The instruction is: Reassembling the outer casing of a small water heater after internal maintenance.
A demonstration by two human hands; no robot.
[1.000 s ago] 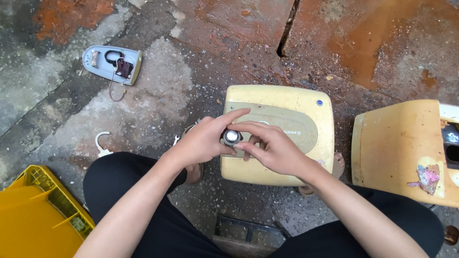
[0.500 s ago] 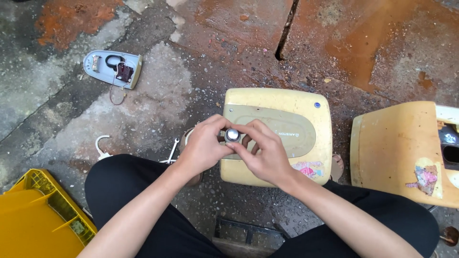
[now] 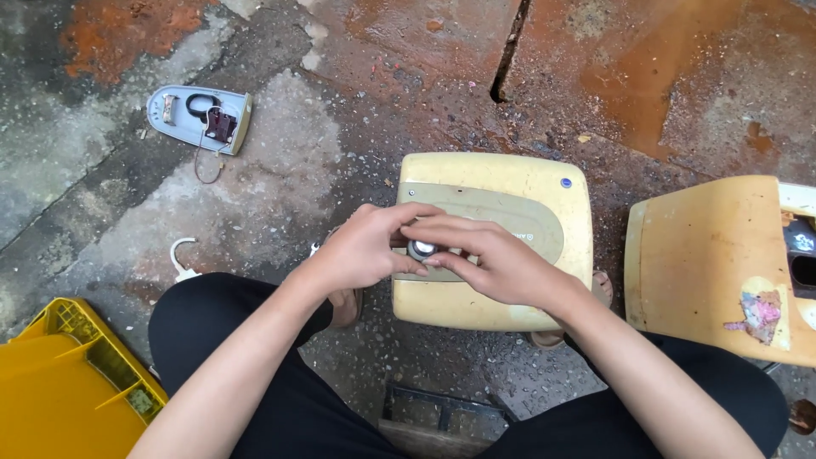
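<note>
A small round silvery knob (image 3: 422, 248) sits on the grey-beige oval panel (image 3: 493, 223) of a yellowed, boxy appliance casing (image 3: 497, 293), which lies on wet concrete in front of the person's knees and carries a small blue dot (image 3: 566, 183) near its far right corner. A second yellowed casing (image 3: 714, 263) with a torn pink sticker (image 3: 755, 311) lies to the right, an opened grey device (image 3: 200, 115) with loose wire far left and a yellow crate (image 3: 68, 382) at lower left. The left hand (image 3: 361, 251) and right hand (image 3: 489, 259) meet over the panel, fingertips pinched narrowly on the knob and partly hiding it.

Your hands (image 3: 425, 251) covered most of the small round silvery part (image 3: 422, 248) so its shape could not be told, while the yellow crate (image 3: 59, 382) and the second yellowed casing (image 3: 714, 263) were cut off by the edges.
</note>
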